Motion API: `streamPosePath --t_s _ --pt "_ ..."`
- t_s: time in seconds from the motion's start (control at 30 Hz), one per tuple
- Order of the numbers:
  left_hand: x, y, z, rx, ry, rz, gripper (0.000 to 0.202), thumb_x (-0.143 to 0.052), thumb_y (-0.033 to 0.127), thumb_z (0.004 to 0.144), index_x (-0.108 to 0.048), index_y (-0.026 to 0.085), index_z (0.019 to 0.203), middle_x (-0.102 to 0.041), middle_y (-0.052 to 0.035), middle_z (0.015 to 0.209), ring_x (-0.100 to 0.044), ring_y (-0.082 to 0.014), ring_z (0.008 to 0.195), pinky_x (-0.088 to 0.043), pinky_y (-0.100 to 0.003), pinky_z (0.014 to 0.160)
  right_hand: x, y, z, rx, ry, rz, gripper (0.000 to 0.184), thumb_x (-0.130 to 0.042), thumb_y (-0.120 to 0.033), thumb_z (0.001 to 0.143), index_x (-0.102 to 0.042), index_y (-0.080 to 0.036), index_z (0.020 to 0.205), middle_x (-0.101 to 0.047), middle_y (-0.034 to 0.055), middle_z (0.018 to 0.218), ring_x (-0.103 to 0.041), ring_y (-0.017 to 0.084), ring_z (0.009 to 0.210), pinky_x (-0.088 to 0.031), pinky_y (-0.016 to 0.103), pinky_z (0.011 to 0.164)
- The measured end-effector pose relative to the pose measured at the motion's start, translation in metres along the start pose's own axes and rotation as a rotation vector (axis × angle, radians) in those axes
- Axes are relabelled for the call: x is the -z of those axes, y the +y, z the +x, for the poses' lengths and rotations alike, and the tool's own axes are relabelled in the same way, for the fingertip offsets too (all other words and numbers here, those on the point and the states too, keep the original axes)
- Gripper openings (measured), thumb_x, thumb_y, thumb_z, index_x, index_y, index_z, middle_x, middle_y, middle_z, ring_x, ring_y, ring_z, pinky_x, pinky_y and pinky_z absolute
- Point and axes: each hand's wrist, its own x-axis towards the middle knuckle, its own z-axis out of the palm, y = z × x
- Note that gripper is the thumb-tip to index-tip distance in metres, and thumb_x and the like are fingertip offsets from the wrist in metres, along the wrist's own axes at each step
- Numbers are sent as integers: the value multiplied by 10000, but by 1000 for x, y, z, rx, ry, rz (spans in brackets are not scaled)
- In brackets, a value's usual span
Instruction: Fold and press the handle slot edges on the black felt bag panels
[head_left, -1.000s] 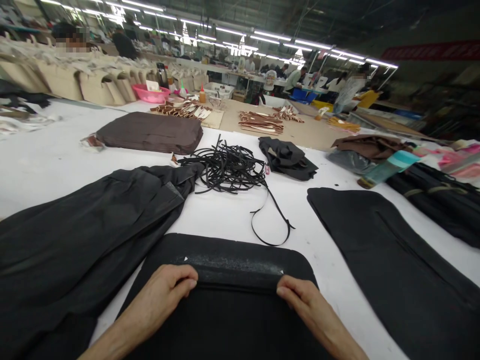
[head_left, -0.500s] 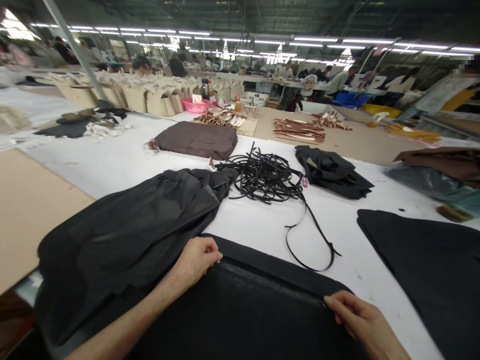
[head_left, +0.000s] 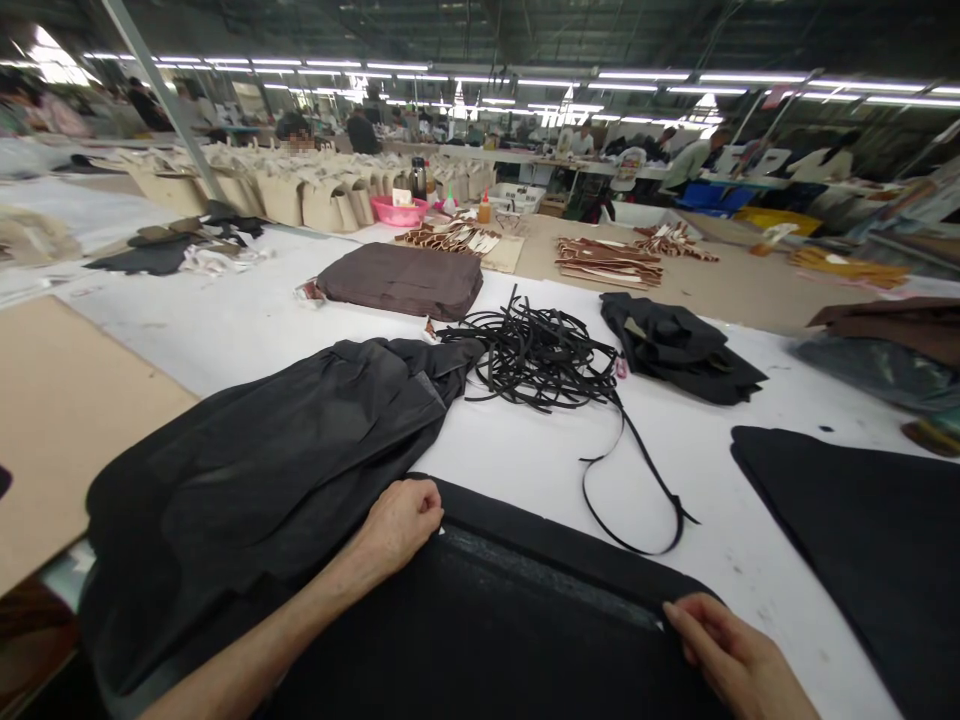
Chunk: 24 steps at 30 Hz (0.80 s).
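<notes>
A black fabric panel (head_left: pixel 480 640) lies in front of me, its far border forming a darker flat band. Along that band runs a greyish, slightly shiny line between my hands. My left hand (head_left: pixel 409 515) is closed in a pinch at the line's left end, with a tiny white spot just under the fingers. At the right end, my right hand (head_left: pixel 720 640) pinches the panel near its far right corner, thumb and forefinger together. Whether a thin strip is also in the fingers, I cannot tell. Crumpled black fabric (head_left: pixel 262 470) lies beside my left forearm.
Beyond the panel lies a tangle of black strips (head_left: pixel 540 355), one trailing toward me. A folded brown stack (head_left: pixel 401 280), a black fabric heap (head_left: pixel 679 345) and black panels (head_left: pixel 862 520) rest on the white table (head_left: pixel 517 460). A beige board (head_left: pixel 67 420) is at left; people work far behind.
The view has shifted slightly, so the table things sit a little further right. The greyish line between my hands shows more plainly. Both hands keep their pinch.
</notes>
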Motion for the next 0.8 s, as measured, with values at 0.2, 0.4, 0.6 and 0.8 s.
streamPosePath --t_s 0.2,0.4,0.6,0.8 --pt "1 -1 1 -5 -8 36 140 -470 116 695 -519 186 584 -492 40 536 -467 -132 554 -267 -238 520 2 -2 2 -16 -17 -52 420 -421 -615 721 -477 -222 586 -442 -9 530 -434 170 542 -327 273 516" --pt "-4 -2 2 -2 -5 97 137 -469 120 704 -512 193 596 -510 40 547 -483 -133 563 -265 -237 517 1 0 6 -21 -27 -66 417 -416 -605 736 -470 -218 590 -450 -13 515 -426 162 527 -309 272 510" --pt "-9 -6 -1 -38 5 213 142 -442 134 764 -475 202 644 -521 36 579 -499 -141 577 -273 -241 530 1 -9 0 -10 11 -15 380 -430 -548 767 -459 -209 597 -429 -28 512 -407 149 527 -286 264 508" --pt "-12 4 -14 -92 26 382 137 -382 149 865 -508 199 885 -576 -11 737 -550 -191 666 -318 -273 562 1 -14 -3 10 26 29 353 -442 -506 783 -464 -205 600 -420 -34 518 -396 144 526 -274 262 503"
